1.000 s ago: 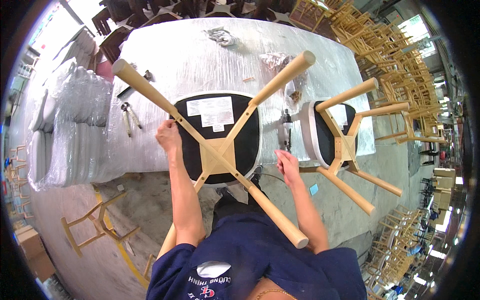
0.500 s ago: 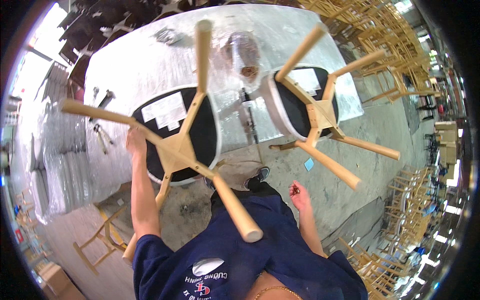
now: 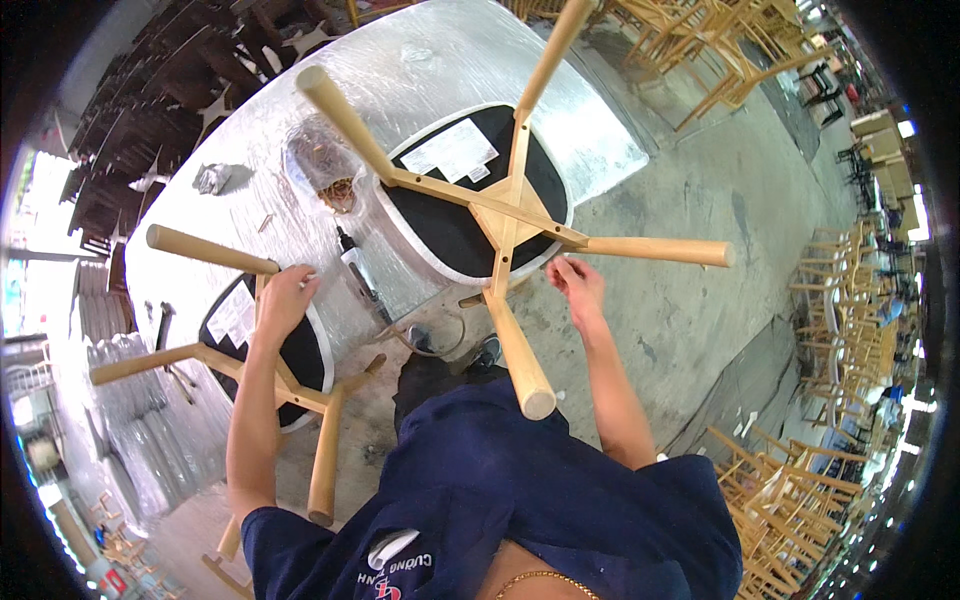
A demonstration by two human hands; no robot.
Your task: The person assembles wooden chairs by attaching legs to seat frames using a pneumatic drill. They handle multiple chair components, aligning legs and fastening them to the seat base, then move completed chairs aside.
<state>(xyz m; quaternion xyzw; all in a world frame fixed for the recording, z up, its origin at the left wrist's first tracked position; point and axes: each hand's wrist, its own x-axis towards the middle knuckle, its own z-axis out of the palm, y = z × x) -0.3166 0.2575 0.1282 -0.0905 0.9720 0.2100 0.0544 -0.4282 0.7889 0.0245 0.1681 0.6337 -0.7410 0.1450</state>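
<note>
Two upside-down wooden chairs with black seat undersides lie on a plastic-wrapped table (image 3: 400,95). The right chair (image 3: 505,212) has its legs pointing up and outward. My right hand (image 3: 582,292) is beside its right leg, fingers curled together; what they hold is too small to make out. My left hand (image 3: 284,305) is above the left chair (image 3: 285,365), fingers bent and pressed together near its leg joint; any thing in them is hidden. Between the chairs lies a slim black-and-white power screwdriver (image 3: 362,275) with a cord. Behind it sits a clear bag of brownish screws (image 3: 335,190).
Crumpled plastic (image 3: 212,178) and a hammer (image 3: 163,328) lie on the table. Wrapped grey cushions (image 3: 140,425) are stacked at the left. Wooden chair frames (image 3: 790,480) stand in heaps at the right, with cardboard boxes (image 3: 880,150) farther back.
My view has swung right, so both chairs appear farther left. My left hand has let go of the left chair's leg. My right hand has come up beside the right chair.
</note>
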